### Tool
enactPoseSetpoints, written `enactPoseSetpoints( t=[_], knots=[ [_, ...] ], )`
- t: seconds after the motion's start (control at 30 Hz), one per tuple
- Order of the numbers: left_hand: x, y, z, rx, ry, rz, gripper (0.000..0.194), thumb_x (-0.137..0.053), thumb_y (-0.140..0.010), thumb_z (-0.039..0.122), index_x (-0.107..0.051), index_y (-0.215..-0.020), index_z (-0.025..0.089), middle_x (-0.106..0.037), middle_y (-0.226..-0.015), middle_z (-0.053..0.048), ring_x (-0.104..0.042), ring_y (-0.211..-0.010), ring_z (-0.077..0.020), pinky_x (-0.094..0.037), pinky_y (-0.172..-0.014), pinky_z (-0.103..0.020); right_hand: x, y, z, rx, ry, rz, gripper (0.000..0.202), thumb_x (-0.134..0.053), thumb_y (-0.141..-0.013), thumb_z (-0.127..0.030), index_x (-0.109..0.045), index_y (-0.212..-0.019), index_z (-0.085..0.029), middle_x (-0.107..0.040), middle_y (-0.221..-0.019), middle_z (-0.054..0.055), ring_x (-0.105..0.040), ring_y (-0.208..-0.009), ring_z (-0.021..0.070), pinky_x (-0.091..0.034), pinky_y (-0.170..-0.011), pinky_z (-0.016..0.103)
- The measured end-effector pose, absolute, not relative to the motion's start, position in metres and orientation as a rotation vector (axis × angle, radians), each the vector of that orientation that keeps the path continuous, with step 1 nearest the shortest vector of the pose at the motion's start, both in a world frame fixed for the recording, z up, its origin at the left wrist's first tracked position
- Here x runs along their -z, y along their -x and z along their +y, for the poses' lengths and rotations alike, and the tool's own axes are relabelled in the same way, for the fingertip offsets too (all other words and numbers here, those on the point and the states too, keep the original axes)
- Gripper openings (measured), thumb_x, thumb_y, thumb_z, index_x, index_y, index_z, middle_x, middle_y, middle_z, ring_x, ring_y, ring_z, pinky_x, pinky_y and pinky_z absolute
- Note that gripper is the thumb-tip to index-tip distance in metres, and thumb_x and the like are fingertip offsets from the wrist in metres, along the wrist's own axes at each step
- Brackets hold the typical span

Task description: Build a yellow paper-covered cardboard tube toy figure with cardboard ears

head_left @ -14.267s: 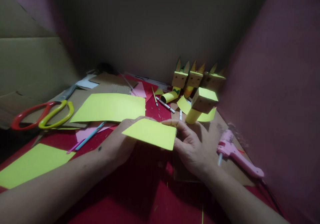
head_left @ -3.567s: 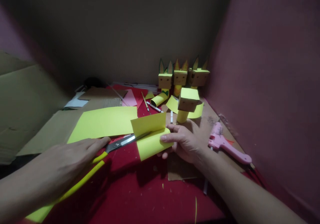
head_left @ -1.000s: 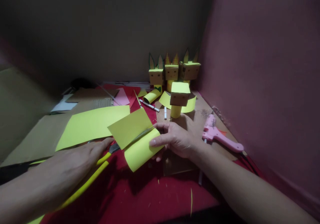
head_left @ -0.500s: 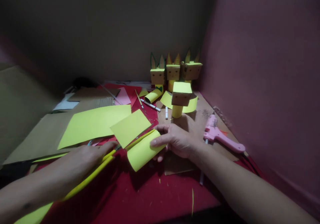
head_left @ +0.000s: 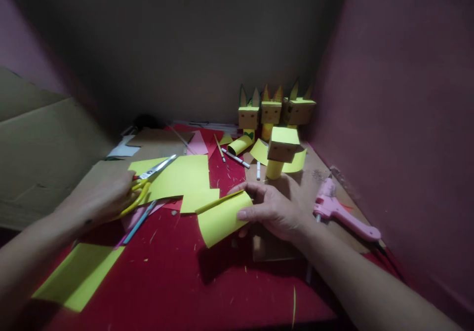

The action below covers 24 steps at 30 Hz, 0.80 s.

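Observation:
My left hand [head_left: 109, 190] is closed around the yellow handles of a pair of scissors [head_left: 153, 170], whose blades point up and to the right over a large yellow paper sheet [head_left: 185, 173]. My right hand [head_left: 274, 212] grips a yellow paper tube [head_left: 222, 220] between thumb and fingers, lying tilted above the red table; some fingers are hidden behind it. A smaller yellow paper piece [head_left: 196, 199] lies just behind the tube. Beyond my right hand stands a cardboard-box head figure [head_left: 283, 146] on a yellow tube.
A pink glue gun [head_left: 340, 210] lies at right on cardboard [head_left: 303, 183]. Three eared box figures [head_left: 272, 111] stand at the back, near a yellow tube [head_left: 240, 145] and markers [head_left: 236, 158]. A blue pen [head_left: 138, 222] and a yellow strip [head_left: 83, 272] lie at left.
My left hand has moved away left and up with the scissors, off the tube. The small yellow piece now rests lower on the table. The view has shifted slightly left.

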<state>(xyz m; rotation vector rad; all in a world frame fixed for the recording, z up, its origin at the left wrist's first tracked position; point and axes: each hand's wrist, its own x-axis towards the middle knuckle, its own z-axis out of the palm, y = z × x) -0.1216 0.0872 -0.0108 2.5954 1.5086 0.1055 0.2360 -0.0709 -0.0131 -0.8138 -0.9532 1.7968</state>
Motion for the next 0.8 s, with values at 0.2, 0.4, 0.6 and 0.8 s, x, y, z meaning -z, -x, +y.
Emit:
enactPoseSetpoints(
  t=[0.2,0.4,0.6,0.8],
  knots=[
    [-0.017,0.1,0.062,0.06,-2.598,1.706,0.03,-0.04,-0.093,0.025,-0.06,-0.11,0.012,-0.065,-0.093,-0.01,-0.063,-0.085,-0.0256,-0.041,-0.072,-0.035,0.008,-0.234,-0.081,-1.563,0.808,-1.1,0.045,-0.089,-0.063,-0.017,-0.067,-0.101,-0.023,-0.072,-0.092,-0.002,-0.068,-0.081,0.0134,-0.058,-0.075,0.027],
    [-0.021,0.085,0.051,0.048,-2.58,1.735,0.024,-0.04,-0.095,0.027,-0.058,-0.105,0.015,-0.064,-0.092,-0.012,-0.06,-0.081,-0.0252,-0.038,-0.069,-0.032,0.009,-0.231,-0.088,-1.06,0.771,-1.453,0.037,-0.081,-0.077,-0.015,-0.068,-0.108,-0.03,-0.069,-0.121,0.001,-0.062,-0.114,0.0183,-0.049,-0.101,0.036],
    [-0.014,0.083,0.056,0.016,-2.554,1.763,0.02,-0.042,-0.091,0.023,-0.058,-0.099,0.014,-0.063,-0.089,-0.013,-0.059,-0.079,-0.0262,-0.037,-0.067,-0.032,0.009,-0.23,-0.092,-0.931,0.736,-1.53,0.036,-0.073,-0.081,-0.008,-0.068,-0.11,-0.029,-0.068,-0.126,0.005,-0.061,-0.12,0.022,-0.048,-0.105,0.042],
    [-0.016,0.084,0.053,-0.062,-2.525,1.765,0.017,-0.043,-0.092,0.024,-0.054,-0.102,0.017,-0.064,-0.095,-0.011,-0.058,-0.085,-0.0261,-0.039,-0.071,-0.032,0.01,-0.23,-0.094,-0.894,0.761,-1.56,0.038,-0.073,-0.081,-0.009,-0.067,-0.112,-0.03,-0.067,-0.129,0.005,-0.06,-0.121,0.0234,-0.049,-0.105,0.044]
  ],
)
